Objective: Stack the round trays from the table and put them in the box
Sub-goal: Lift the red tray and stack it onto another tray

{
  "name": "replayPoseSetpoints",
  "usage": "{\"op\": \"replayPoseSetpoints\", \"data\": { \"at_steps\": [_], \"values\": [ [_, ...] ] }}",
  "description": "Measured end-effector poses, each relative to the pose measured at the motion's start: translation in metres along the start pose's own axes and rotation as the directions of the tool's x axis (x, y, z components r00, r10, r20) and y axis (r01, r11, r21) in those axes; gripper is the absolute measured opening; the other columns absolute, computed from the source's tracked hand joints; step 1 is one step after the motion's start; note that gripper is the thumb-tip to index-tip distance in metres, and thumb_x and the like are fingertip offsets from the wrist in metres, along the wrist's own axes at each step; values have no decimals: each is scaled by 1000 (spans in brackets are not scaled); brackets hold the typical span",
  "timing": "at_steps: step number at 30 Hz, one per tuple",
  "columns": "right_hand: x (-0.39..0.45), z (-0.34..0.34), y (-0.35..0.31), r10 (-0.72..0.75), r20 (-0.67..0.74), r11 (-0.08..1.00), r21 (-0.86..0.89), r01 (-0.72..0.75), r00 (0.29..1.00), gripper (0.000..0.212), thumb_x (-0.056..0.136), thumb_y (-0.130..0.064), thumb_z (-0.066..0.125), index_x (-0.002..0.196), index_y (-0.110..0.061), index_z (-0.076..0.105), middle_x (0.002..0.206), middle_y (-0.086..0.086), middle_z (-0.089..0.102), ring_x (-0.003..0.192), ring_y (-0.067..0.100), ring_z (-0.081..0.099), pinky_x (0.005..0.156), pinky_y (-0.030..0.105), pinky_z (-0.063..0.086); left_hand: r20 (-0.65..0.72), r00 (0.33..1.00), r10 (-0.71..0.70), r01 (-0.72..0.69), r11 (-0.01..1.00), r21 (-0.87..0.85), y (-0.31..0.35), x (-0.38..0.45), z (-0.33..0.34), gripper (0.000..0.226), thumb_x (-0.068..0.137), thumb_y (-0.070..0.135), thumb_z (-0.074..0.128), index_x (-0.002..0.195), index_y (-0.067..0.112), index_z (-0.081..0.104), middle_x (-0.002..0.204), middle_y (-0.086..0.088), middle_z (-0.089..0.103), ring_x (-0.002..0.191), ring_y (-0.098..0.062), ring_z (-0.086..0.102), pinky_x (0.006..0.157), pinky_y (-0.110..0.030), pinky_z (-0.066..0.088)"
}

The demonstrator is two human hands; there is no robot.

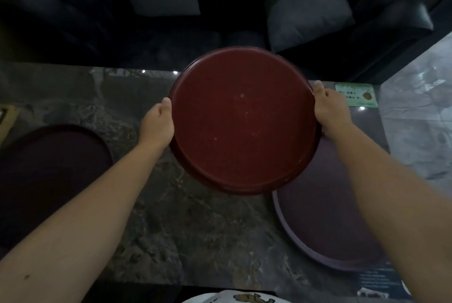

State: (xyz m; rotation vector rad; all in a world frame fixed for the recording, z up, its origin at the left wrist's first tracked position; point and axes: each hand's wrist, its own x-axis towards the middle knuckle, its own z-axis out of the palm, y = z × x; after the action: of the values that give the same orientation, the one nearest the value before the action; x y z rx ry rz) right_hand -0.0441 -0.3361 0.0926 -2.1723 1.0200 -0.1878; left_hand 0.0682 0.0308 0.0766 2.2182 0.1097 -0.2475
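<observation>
Red round tray held up over the dark marble table, face toward me, a second rim showing under its near edge — looks like more than one tray nested, count unclear. My left hand grips the left rim, thumb on top, fingers curled beneath; my right hand clamps the right rim the same way. Below and to the right, a purple round tray lies flat on the table, partly covered by the red one. At far left, a dark maroon tray also flat. Green card near the table's far right corner. Beyond the table — a black sofa with grey cushions.
</observation>
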Motion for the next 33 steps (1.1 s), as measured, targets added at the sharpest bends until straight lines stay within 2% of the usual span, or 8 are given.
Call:
{"op": "replayPoseSetpoints", "data": {
  "at_steps": [6,10,15,18,22,26,28,33],
  "values": [
    [-3,-18,-53,-161,-13,985,56,162,987,53,94,-54,32,58,-16,42,61,2,45,60,22,44,62,40,38,117,978,-172,192,962,-192,15,16,-44,52,94,56,30,113,22,64,105,0,67,85,-17,61,75,-36,51],
    [-5,-17,-82,-127,34,958,263,113,991,60,88,-65,26,65,-20,58,68,1,57,67,20,53,67,37,42,115,953,-279,301,859,-413,29,13,-67,57,87,68,29,92,27,68,66,5,65,49,-12,51,40,-21,37],
    [-8,-10,-97,-62,190,774,630,-73,980,61,82,-73,33,59,-25,61,61,-5,61,63,15,57,66,36,49,114,966,-233,234,598,-766,31,6,-78,49,92,60,40,71,23,66,55,6,59,48,-9,51,43,-19,41],
    [-7,-10,-96,-120,229,662,743,-94,966,46,80,-56,58,49,-22,57,55,-4,50,54,12,48,63,32,43,111,986,-124,159,512,-844,22,1,-84,44,97,34,47,58,17,56,68,1,60,64,-12,58,65,-26,51],
    [-9,-8,-82,-262,250,744,667,30,932,25,82,-33,68,62,-17,67,63,0,59,60,13,53,61,30,43,143,989,47,94,552,-828,13,-2,-92,21,96,20,49,83,11,62,80,-4,62,75,-17,61,69,-30,51],
    [-9,-4,-72,-310,197,846,504,175,930,8,83,-25,71,88,-18,71,90,-4,70,79,11,64,68,23,54,97,990,101,-11,744,-668,7,1,-97,21,95,16,49,84,10,65,80,-7,64,71,-18,59,68,-33,48],
    [-8,1,-69,-304,187,885,419,204,934,27,85,-20,70,111,-16,66,102,-2,68,89,9,64,72,18,52,27,1000,12,7,799,-601,4,3,-96,22,94,15,54,108,6,68,99,-8,70,86,-20,65,79,-37,52],
    [-5,16,-64,-229,162,940,291,175,960,56,87,-13,64,139,-6,44,113,5,61,100,17,59,88,30,48,0,996,89,-81,912,-402,-5,6,-88,26,93,6,50,109,16,69,98,0,73,87,-14,67,78,-32,55]
  ]
}}
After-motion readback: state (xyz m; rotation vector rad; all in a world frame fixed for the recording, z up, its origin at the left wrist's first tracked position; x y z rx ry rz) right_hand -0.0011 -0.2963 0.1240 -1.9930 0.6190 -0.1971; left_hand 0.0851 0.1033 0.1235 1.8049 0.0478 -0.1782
